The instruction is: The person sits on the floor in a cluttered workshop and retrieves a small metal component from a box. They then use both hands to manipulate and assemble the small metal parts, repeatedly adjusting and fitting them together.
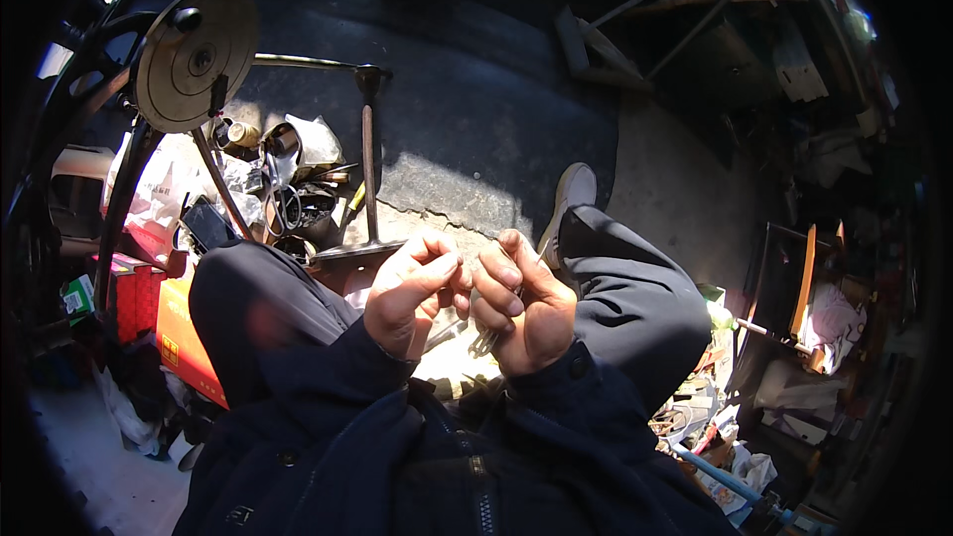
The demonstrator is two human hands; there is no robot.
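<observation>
Both my hands are close together in bright sun over my lap. My left hand (415,290) is closed, its thumb and forefinger pinched; whatever lies between them is too small to make out. Just to its right, my right hand (528,306) is closed too, thumb against forefinger and the other fingers curled in. From below its curled fingers hang a few thin, pale, wire-like strands (484,341); their kind cannot be told. The fingertips of the two hands nearly meet, and I cannot see whether a fine thread joins them.
A machine with a large round wheel (199,62) stands at left, beside an upright metal stand (369,169). Scissors (284,206), a dark phone (206,224) and an orange box (187,337) lie nearby. A wooden-framed stool (606,55) is at far right; clutter (710,407) fills the lower right.
</observation>
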